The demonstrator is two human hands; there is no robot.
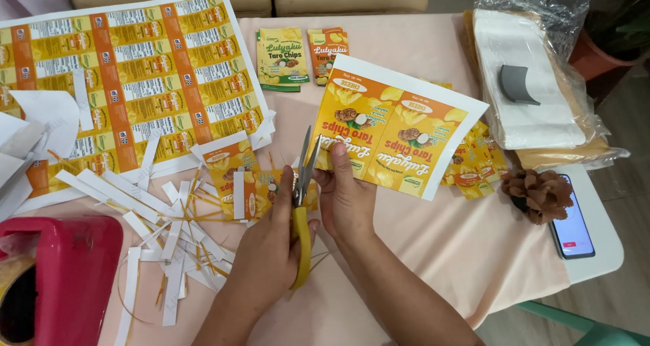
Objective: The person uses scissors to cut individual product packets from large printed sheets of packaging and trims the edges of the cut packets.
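Far left, near the bottom edge: a red tape holder (64, 278). Above it, flat on the pink surface (433, 251), a big printed sheet (122, 75) full of little yellow and orange labels. Just right of the red holder, a messy heap of thin white paper strips (169, 231), with a few cut labels (233, 177) lying at its top edge. Next, the left hand (271, 244), closed tight around the yellow handles of the scissors (302, 204), blades open a little and pointing up and away. Right beside it, touching the scissors, the right hand (345, 197), pinching the near corner of an orange and yellow label sheet (396, 133) with two snack pictures on it, lifted a bit and tilted, right at the blades. Further back, past that sheet, two small snack packets (298, 55) side by side. Under the right side of the held sheet, a small pile of cut pieces (474, 163). Far right, a stack of white pouches in a clear bag (535, 82), then a brown fluffy hair tie (542, 193) touching a phone (572, 227) near the surface edge
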